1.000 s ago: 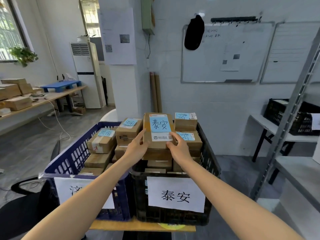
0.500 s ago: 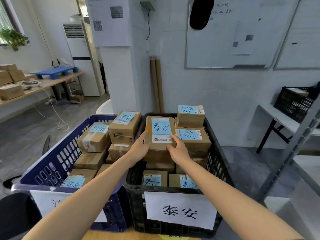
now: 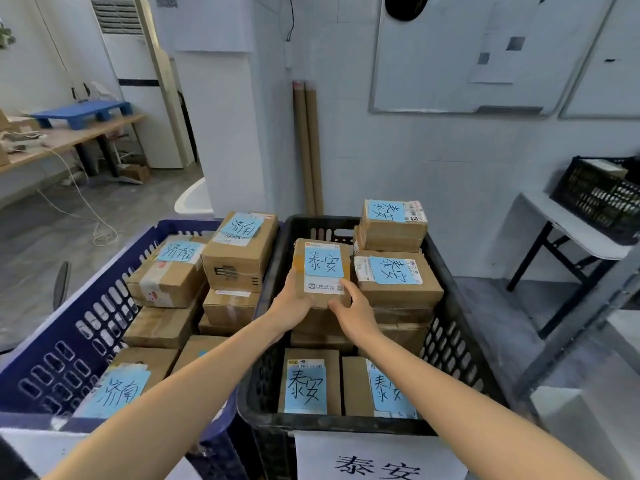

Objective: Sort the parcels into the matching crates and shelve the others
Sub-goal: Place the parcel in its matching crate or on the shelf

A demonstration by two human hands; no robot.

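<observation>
One sign (image 3: 377, 459) sits nearest you, below both grips, on the front of the black crate (image 3: 263, 341). Its chars match the parcel's (image 3: 323, 268) blue note, so this looks like the right crate. Left grip (image 3: 291, 306) curls round the parcel's near-left corner. Right grip (image 3: 356, 313) pinches the near-right corner, thumb on top. Both are closed on it, prob. to steady it flat on the stack inside. Just beyond the right grip, two same-labelled boxes (image 3: 394, 275) are stacked. Left of the left grip, the blue crate (image 3: 79, 299) holds the other label. Vs 1 s ago, the parcel was higher, face tipped toward you. Now it's lower and looks seated.
</observation>
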